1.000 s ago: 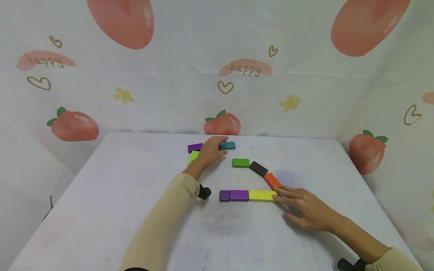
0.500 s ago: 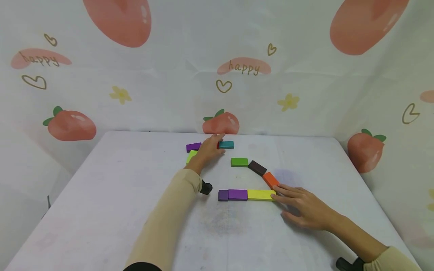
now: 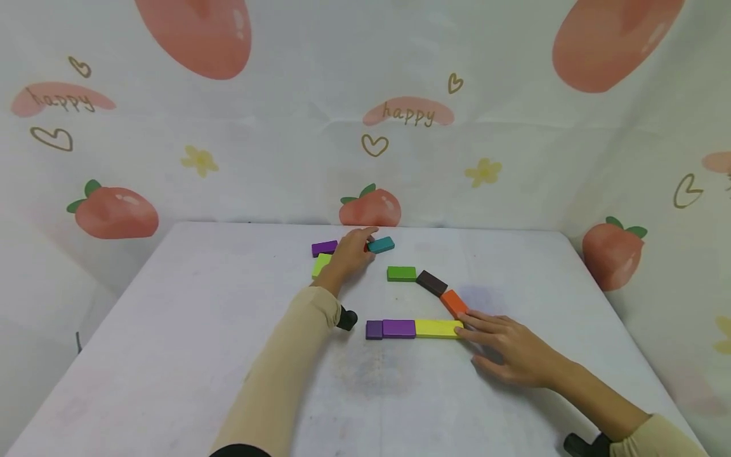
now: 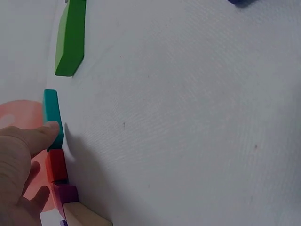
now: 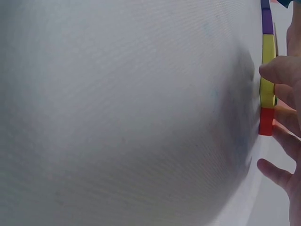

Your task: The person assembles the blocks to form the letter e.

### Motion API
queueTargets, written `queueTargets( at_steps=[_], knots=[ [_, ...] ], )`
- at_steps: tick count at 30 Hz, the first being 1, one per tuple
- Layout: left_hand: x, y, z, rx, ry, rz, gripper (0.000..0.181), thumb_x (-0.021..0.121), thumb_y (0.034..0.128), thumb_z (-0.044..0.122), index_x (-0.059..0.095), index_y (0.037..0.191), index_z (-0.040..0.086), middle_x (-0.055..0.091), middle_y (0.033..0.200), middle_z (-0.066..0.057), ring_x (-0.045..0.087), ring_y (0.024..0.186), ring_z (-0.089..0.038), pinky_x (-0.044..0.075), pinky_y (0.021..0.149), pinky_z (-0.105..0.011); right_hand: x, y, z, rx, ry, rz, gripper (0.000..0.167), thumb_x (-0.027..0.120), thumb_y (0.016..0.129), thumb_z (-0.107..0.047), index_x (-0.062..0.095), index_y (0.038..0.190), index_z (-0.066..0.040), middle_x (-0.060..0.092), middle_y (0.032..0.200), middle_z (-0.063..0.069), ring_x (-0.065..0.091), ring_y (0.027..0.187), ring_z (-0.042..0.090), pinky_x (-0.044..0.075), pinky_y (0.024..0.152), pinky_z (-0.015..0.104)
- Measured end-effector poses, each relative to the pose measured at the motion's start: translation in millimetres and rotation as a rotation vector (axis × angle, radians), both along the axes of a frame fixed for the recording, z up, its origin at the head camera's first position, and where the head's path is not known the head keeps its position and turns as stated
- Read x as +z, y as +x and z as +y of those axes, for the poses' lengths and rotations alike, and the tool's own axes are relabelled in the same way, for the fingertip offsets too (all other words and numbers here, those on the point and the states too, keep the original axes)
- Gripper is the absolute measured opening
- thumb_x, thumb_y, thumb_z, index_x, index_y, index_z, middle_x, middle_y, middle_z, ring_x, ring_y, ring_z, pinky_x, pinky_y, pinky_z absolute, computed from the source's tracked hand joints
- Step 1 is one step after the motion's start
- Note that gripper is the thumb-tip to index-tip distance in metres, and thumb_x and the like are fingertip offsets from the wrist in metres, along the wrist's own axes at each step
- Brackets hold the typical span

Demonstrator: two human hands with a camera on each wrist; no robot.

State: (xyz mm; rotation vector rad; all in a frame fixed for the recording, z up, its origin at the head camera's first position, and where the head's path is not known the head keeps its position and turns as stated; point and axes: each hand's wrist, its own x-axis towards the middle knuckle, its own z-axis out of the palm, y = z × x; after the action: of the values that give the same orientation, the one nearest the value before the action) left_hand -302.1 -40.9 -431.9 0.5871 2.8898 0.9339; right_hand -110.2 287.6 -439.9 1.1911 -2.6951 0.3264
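Held block [image 3: 382,245] at far side of table [image 3: 171,349], in L hand [image 3: 349,252]; other blocks [image 3: 324,248] to lt of grip; curved row [image 3: 431,283] to rt & nearer; straight row [image 3: 399,329] nearer still, R hand [image 3: 508,355] at its rt end; backdrop [image 3: 285,178] behind.

Head view's pretty decent tbh, soft and fairly even light on the white table [image 3: 171,355] with just faint fuzzy shadows under the right hand [image 3: 508,349] and beside the left sleeve [image 3: 280,368], though I can't tell where the light's coming from. Left wrist cam is way dimmer and greyer, with a smooth shadow spreading right of the left hand [image 4: 14,165] and murk along the right edge. Right wrist's the rough one: mostly soft focus, left edge going dark, big blurry shadow next to the fingers [image 5: 276,174].
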Motion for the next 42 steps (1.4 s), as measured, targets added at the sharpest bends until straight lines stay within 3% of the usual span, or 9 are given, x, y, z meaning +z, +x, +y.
queueTargets(
  at_steps=[15,28,42],
  knots=[
    [1.6,5.0,1.5,0.006,-0.022,0.045,0.058,0.069,0.0904,0.003,0.050,0.144,0.010,0.067,0.117,-0.009,0.054,0.114,-0.025,0.042,0.105,-0.040,1.8,0.4,0,0.013,-0.006,0.013,0.055,0.080,0.080,-0.023,0.066,0.133,-0.017,0.056,0.144,0.007,0.055,0.129,0.030,0.053,0.090,0.053],
    [-1.0,15.1,-7.5,-0.045,-0.030,0.111,0.055,0.071,0.0868,0.002,0.055,0.140,0.006,0.069,0.109,-0.009,0.055,0.113,-0.026,0.040,0.106,-0.044,1.6,0.6,0,0.010,0.000,0.013,0.055,0.080,0.080,-0.024,0.066,0.133,-0.017,0.056,0.143,0.007,0.055,0.129,0.030,0.053,0.090,0.053],
    [1.0,30.6,-21.3,-0.086,-0.094,0.103,0.058,0.074,0.0854,0.009,0.055,0.140,0.010,0.067,0.110,-0.007,0.052,0.119,-0.026,0.043,0.101,-0.048,0.7,-0.4,1,0.026,-0.017,0.031,0.057,0.081,0.078,-0.021,0.067,0.132,-0.016,0.057,0.142,0.008,0.056,0.128,0.031,0.054,0.089,0.053]
  ],
)
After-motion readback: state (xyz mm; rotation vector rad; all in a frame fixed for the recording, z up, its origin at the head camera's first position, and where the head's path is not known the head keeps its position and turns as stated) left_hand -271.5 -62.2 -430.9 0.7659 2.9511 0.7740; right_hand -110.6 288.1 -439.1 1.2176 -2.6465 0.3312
